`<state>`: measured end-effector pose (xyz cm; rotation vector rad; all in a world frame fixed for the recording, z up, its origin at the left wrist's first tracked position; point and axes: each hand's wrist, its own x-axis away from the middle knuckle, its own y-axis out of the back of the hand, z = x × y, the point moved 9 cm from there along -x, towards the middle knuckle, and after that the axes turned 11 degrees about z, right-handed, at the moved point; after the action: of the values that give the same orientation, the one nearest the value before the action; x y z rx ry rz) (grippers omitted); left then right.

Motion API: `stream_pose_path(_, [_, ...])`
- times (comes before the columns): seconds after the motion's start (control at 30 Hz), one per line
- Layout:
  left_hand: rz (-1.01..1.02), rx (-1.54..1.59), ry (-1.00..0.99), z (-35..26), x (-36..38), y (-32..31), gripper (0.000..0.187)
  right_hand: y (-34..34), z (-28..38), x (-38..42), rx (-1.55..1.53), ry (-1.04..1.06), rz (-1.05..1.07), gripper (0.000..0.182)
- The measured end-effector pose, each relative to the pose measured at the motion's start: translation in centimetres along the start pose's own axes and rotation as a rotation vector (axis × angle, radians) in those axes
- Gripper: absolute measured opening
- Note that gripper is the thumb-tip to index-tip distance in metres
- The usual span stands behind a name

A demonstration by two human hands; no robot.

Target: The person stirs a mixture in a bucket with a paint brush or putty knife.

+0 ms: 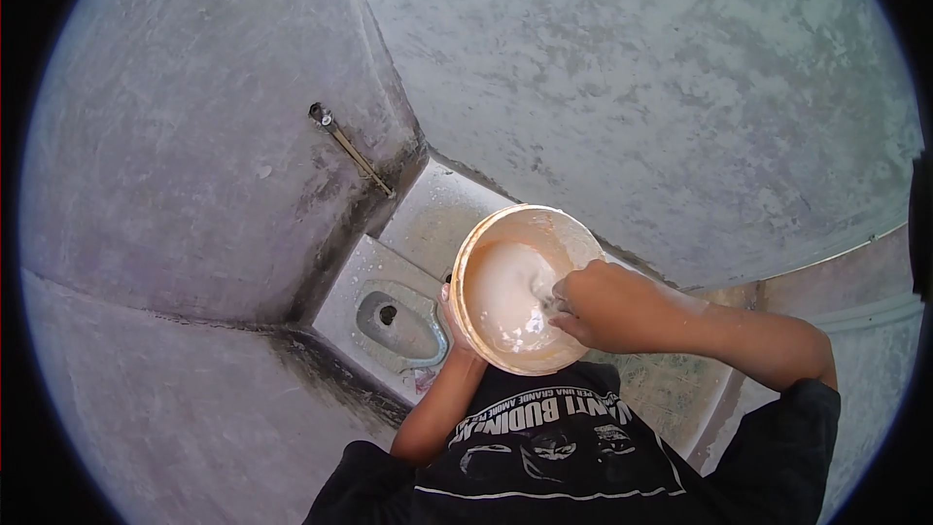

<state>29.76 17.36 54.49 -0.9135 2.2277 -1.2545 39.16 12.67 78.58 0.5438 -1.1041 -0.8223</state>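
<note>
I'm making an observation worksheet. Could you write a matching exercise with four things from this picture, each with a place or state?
1. Left hand
2. Right hand
3. Pipe
4. Toilet

A. Along the wall
B. At the opening of the bucket
C. Has a dark hole
D. On the bucket's outer side

Pairs: 1-D, 2-B, 3-A, 4-C
</note>
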Motion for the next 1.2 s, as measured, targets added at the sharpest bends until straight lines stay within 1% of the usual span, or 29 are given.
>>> stream_pose_path(0.03, [-0.004,0.159,-0.035,-1.6,0.1,-2.7,0.075,-0.5,-0.5,-0.2,-0.112,-0.013,0.034,0.023])
stream_pose_path(0.07, [-0.008,0.321,-0.070,-2.4,0.1,-4.1,0.069,-0.9,-1.0,-0.4,-0.225,-0.028,0.069,0.025])
stream_pose_path(0.1, [-0.011,0.322,-0.068,-2.3,0.2,-4.0,0.069,-1.0,-1.1,-0.7,-0.227,-0.029,0.071,0.025])
stream_pose_path(0.17, [-0.015,0.321,-0.026,-1.8,0.4,-3.6,0.068,-1.3,-0.6,-1.3,-0.456,0.049,0.122,0.031])
stream_pose_path(0.2, [-0.017,0.320,-0.006,-1.6,0.5,-3.3,0.067,-1.2,-0.7,-1.4,-0.459,0.049,0.123,0.031])
stream_pose_path(0.27, [-0.017,0.319,0.026,-1.2,0.5,-2.7,0.065,-0.6,-1.0,-1.2,-0.632,0.042,0.086,0.038])
stream_pose_path(0.3, [-0.016,0.320,0.037,-1.1,0.4,-2.4,0.064,-0.2,-1.0,-0.9,-0.626,0.044,0.088,0.038])
stream_pose_path(0.37, [-0.014,0.324,0.050,-0.9,0.2,-1.7,0.063,1.8,-1.1,0.7,-0.788,0.115,0.001,0.032])
stream_pose_path(0.4, [-0.013,0.326,0.057,-0.8,0.2,-1.4,0.062,2.2,-1.1,1.5,-0.779,0.119,0.005,0.032])
stream_pose_path(0.47, [-0.009,0.330,0.068,-0.6,-0.1,-0.7,0.060,4.5,-1.3,4.1,-0.625,0.125,-0.218,0.030])
stream_pose_path(0.5, [-0.008,0.333,0.075,-0.5,-0.1,-0.4,0.060,4.6,-1.1,4.9,-0.616,0.130,-0.213,0.030])
stream_pose_path(0.57, [-0.011,0.335,0.094,-0.3,0.2,0.2,0.058,6.3,0.0,7.4,-0.470,0.221,-0.445,0.031])
stream_pose_path(0.6, [-0.010,0.335,0.109,-0.2,0.3,0.3,0.057,6.3,0.5,8.0,-0.468,0.223,-0.444,0.031])
stream_pose_path(0.67, [-0.006,0.335,0.143,0.0,0.4,0.4,0.056,5.8,1.6,8.9,0.133,0.014,-0.418,0.040])
stream_pose_path(0.7, [-0.036,0.280,0.166,-0.2,0.5,0.4,0.047,5.3,1.5,8.9,0.135,0.013,-0.420,0.040])
stream_pose_path(0.77, [-0.044,0.294,0.161,-0.4,0.5,-0.2,0.047,4.8,2.5,9.4,0.299,0.098,-0.525,0.044])
stream_pose_path(0.83, [-0.051,0.306,0.153,-0.9,0.4,-1.1,0.047,5.3,2.9,9.9,0.303,0.115,-0.550,0.044])
stream_pose_path(0.87, [-0.025,0.325,0.121,-1.6,0.2,-1.9,0.050,5.6,3.1,10.2,0.302,0.131,-0.573,0.045])
stream_pose_path(0.9, [0.001,0.344,0.088,-2.4,0.0,-2.9,0.054,5.5,3.2,10.1,0.304,0.132,-0.574,0.045])
stream_pose_path(0.97, [0.053,0.385,0.031,-3.5,-0.2,-4.5,0.061,4.7,2.5,9.0,0.193,0.065,-0.499,0.033])
stream_pose_path(1.0, [0.080,0.406,0.007,-3.6,-0.3,-5.0,0.065,4.5,2.6,8.2,0.192,0.059,-0.500,0.033])
stream_pose_path(1.03, [0.082,0.408,0.017,-3.1,-0.4,-4.9,0.065,3.9,2.6,6.5,0.240,0.011,-0.438,0.027])
stream_pose_path(1.07, [-0.003,0.361,0.003,-2.4,-0.5,-3.8,0.070,3.2,2.3,4.9,0.284,-0.037,-0.375,0.023])
stream_pose_path(1.1, [-0.086,0.310,-0.010,-2.1,-0.4,-2.9,0.074,2.9,1.9,3.5,0.276,-0.045,-0.379,0.023])
stream_pose_path(1.17, [-0.051,0.345,0.009,-1.6,-0.5,-3.5,0.074,1.7,2.0,0.9,0.329,0.042,-0.302,0.020])
stream_pose_path(1.2, [-0.022,0.385,0.016,-1.4,-0.6,-3.9,0.073,1.5,1.9,0.9,0.326,0.039,-0.307,0.020])
